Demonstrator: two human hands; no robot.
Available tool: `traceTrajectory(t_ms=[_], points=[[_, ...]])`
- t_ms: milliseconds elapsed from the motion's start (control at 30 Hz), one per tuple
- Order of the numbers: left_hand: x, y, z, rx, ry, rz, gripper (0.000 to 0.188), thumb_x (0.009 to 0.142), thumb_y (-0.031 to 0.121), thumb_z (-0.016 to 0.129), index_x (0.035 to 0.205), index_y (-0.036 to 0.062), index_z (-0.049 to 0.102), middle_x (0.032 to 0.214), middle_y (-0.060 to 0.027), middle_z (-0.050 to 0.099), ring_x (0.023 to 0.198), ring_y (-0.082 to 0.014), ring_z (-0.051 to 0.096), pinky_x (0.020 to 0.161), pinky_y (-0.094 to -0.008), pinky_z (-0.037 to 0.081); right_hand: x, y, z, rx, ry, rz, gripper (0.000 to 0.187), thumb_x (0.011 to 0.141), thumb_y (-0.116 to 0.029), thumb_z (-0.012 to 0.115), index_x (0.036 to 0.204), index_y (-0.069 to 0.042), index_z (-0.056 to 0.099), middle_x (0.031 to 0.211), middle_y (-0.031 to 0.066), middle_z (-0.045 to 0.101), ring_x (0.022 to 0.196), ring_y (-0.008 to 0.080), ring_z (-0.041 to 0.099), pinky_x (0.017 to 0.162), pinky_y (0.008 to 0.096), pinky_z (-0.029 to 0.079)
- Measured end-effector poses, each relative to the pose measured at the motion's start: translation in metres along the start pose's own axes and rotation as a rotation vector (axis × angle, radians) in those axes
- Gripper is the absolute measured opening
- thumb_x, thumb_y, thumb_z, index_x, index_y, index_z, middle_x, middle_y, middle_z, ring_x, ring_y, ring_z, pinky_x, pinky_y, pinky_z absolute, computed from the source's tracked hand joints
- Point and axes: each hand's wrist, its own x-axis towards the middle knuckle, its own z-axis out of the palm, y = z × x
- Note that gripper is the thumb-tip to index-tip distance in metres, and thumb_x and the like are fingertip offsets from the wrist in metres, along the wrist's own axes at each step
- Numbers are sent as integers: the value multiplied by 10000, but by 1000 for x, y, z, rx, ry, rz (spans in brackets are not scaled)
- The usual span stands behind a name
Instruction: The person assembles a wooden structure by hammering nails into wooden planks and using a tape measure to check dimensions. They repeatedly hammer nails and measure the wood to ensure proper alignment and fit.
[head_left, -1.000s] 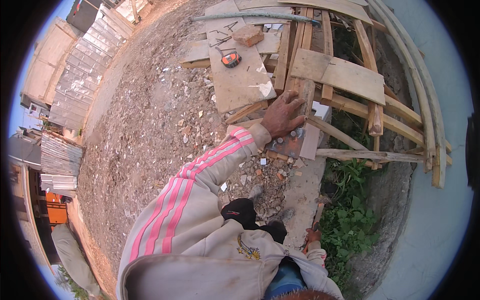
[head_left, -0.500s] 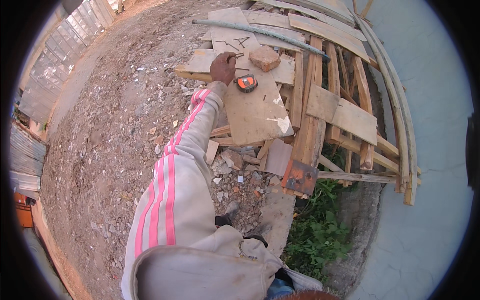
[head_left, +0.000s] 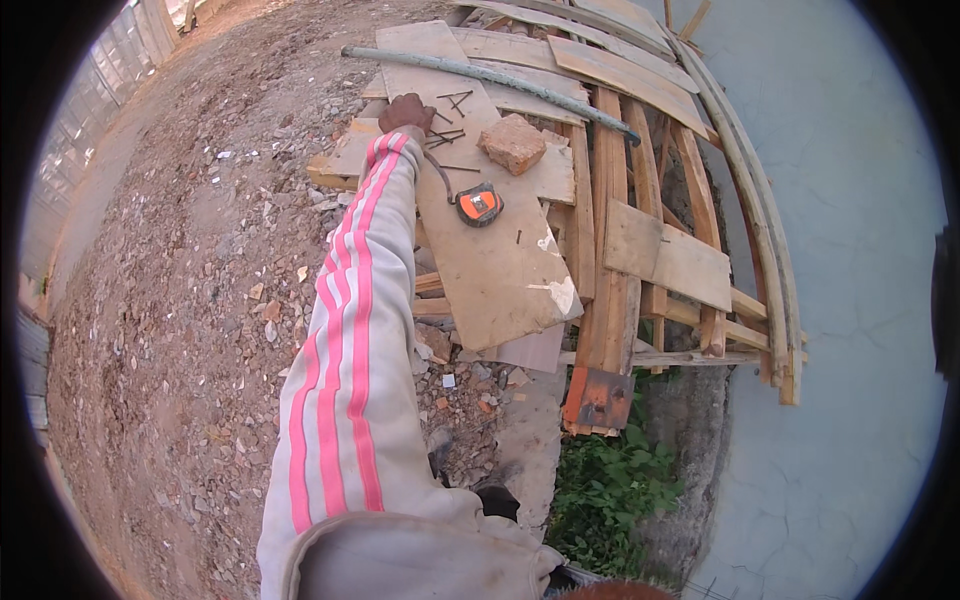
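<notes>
My left hand (head_left: pixel 406 115) reaches forward over a plywood board (head_left: pixel 490 280), its fingers curled. What they hold, if anything, is hidden. Just right of the fingers lie several nails (head_left: pixel 447 135), with more dark nails (head_left: pixel 458 99) crossed a little farther off. An orange and black tape measure (head_left: pixel 479 204) sits nearer me on the board, and its dark strap (head_left: pixel 441 176) curves up toward my wrist. Beside the nails rests a broken reddish brick piece (head_left: pixel 512 144). My right hand is out of view.
A long greenish pipe (head_left: pixel 490 75) lies across the far boards. Stacked timber (head_left: pixel 612 240) fills the right side beside a pale blue wall (head_left: pixel 850 300). An orange-painted wood end (head_left: pixel 598 400) juts toward me above green plants (head_left: pixel 615 490). Rubble ground (head_left: pixel 200 320) spreads at left.
My left hand has drawn back left from the nails, uncovering several of them. The tape measure's strap now shows, and the whole view has shifted slightly.
</notes>
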Motion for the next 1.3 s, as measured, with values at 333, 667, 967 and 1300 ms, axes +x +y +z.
traceTrajectory(t_ms=[333,667,967,1300], points=[[33,-14,15,74,16,40,368,910,397,644,1154,140,745,1181,-134,745,1122,-334,709,924,-466,570,-27,-1,15,-10,-13,33,508,783,-405,759,1130,-46,664,835,213,730,830,412,729,738,505,572],[-108,-20,-51,-1390,-332,103,112,934,140,655,965,34,676,1017,-96,737,903,-163,741,774,-289,577,-65,22,39,26,-15,45,503,766,-452,772,1033,-31,713,853,220,737,869,421,731,774,509,571],[-303,3,-91,-1813,-638,79,202,943,6,587,1138,46,620,979,-70,662,815,-165,669,762,-285,563,-79,41,69,40,6,-21,518,750,-495,783,946,-16,757,869,226,743,904,428,732,806,512,570],[-467,19,-82,-1611,-1218,9,154,992,71,640,1130,5,659,994,-89,672,818,-171,672,752,-302,566,-97,19,57,758,-57,141,324,804,-313,810,864,-32,661,617,42,571,476,181,572,455,360,456]])
